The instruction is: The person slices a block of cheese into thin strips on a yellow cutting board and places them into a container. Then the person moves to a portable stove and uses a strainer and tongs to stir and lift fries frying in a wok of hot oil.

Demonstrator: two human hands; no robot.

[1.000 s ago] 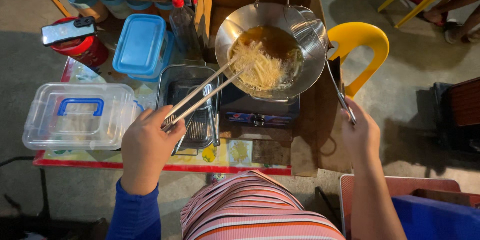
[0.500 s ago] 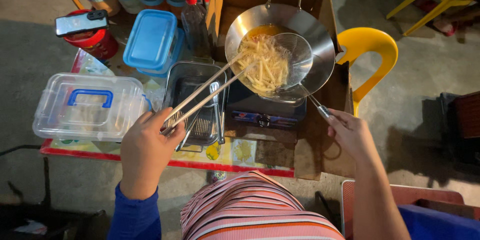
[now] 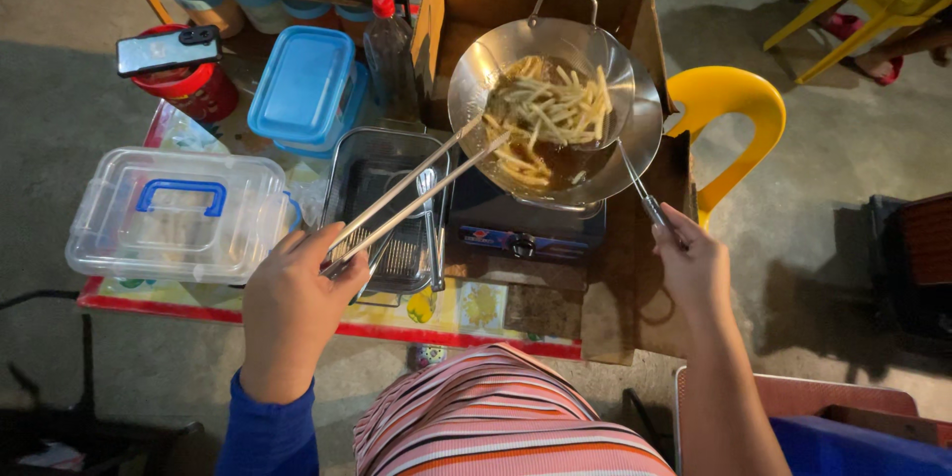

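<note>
Steel long chopsticks [image 3: 416,193] are gripped in the left hand [image 3: 290,307], their tips touching the fries [image 3: 548,114] in the wok [image 3: 555,104]. The right hand [image 3: 687,263] is closed around the handle of the wire skimmer [image 3: 585,89], which holds most fries above the oil.

Dim scene, harsh light from above

Glare flashes on the wok [image 3: 635,129] rim — deep shadows pool on the ground at left and right — edges bend slightly; centre sharp, lower edge soft

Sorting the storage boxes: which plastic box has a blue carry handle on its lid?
The clear box at the table's left edge; the box behind it has a solid blue lid and no handle.
</note>
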